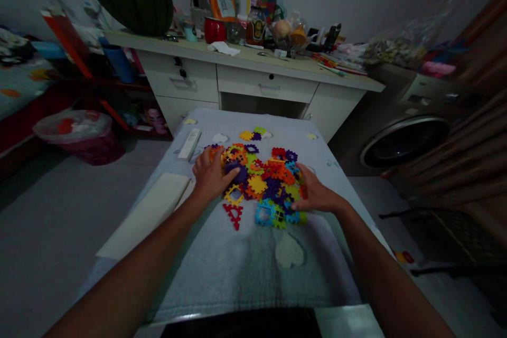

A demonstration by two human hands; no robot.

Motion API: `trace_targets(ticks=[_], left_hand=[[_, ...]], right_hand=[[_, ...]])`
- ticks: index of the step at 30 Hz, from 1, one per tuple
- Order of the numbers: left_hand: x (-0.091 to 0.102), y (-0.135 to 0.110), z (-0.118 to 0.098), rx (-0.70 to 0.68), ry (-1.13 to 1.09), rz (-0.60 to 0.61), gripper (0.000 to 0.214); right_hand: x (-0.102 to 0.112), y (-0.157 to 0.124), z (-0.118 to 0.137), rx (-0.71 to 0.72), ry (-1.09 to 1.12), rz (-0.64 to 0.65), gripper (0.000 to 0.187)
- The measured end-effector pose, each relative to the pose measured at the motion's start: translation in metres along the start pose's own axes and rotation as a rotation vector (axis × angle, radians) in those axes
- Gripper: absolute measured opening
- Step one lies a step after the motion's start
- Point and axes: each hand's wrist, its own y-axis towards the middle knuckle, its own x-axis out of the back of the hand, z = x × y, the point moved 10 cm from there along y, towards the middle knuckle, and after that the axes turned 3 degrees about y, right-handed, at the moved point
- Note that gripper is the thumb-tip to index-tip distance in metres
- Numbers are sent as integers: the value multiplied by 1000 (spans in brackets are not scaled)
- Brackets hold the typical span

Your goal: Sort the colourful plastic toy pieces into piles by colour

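A pile of colourful plastic building pieces [273, 179] with toothed edges lies on the cloth-covered table. My left hand [210, 171] cups the pile's left side, fingers spread, its thumb reaching over a purple piece [237, 173]. Against the right side rests my right hand [315, 190], fingers and thumb apart, touching the outer pieces. Neither hand is visibly lifting a piece. Toward me from the pile lies a red triangular piece [233, 215]. Beyond it, a yellow gear-shaped piece [246, 135] sits with a few others. My fingers hide some pieces.
A white box [190, 144] and a pale flat panel [150, 216] lie along the table's left side. Behind stands a cluttered white desk [253, 58]. A washing machine [396, 116] is at the right, a lined pink bin [81, 137] at the left.
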Motion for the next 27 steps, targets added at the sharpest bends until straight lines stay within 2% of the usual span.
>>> trace_targets(ticks=[3,5,9,15,18,22,27], left_hand=[[-7,8,15,98,-12,4,74],[-16,15,20,156,-54,27,74],[-27,23,20,186,-102,27,67],[-29,20,15,81,-94,-10,60],[-30,18,13,20,-116,2,57],[-31,15,4,-47,-260,37,56],[-37,12,2,-10,-423,114,57]], right_hand=[[-31,-15,3,-74,-148,42,140],[-38,-16,8,-102,-212,8,135],[-34,-5,28,17,-238,-57,110],[-29,15,56,202,-233,-150,90],[-29,31,61,193,-230,-210,81],[-29,61,65,167,-213,-242,73],[-28,110,67,90,-196,-260,54]])
